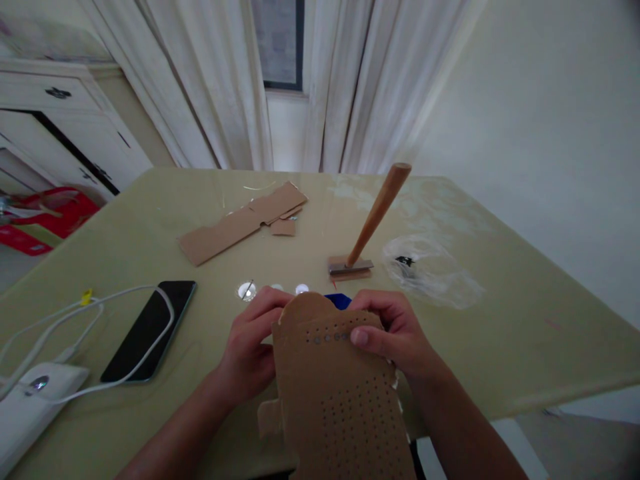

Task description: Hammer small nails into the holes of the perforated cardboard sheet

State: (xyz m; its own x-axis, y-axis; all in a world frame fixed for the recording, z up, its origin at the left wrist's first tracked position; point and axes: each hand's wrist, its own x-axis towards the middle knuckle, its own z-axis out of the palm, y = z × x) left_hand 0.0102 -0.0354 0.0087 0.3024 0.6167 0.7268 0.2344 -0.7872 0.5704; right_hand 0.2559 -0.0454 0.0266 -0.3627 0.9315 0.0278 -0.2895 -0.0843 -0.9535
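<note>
A: Two hands, one perforated cardboard sheet (340, 393). What lies farthest left on the bench (525, 320)?

B: One white power bank (30, 407), one white cable (90, 313) and one black phone (150, 330). Farther back lie two cardboard pieces (240, 223), a long one and a small scrap.

A: And the hands?

B: The left hand (250, 353) comes up from the lower left, its fingers curled round the sheet's left edge. The right hand (395, 333) grips the right edge, thumb pressed flat on the row of holes, the other fingers behind.

A: So the sheet is pinched between both?

B: Yes, held up just above the bench's near edge. Beyond it stand one wooden-handled tool (373, 223) and, to the right, one clear plastic bag (430, 267).
</note>
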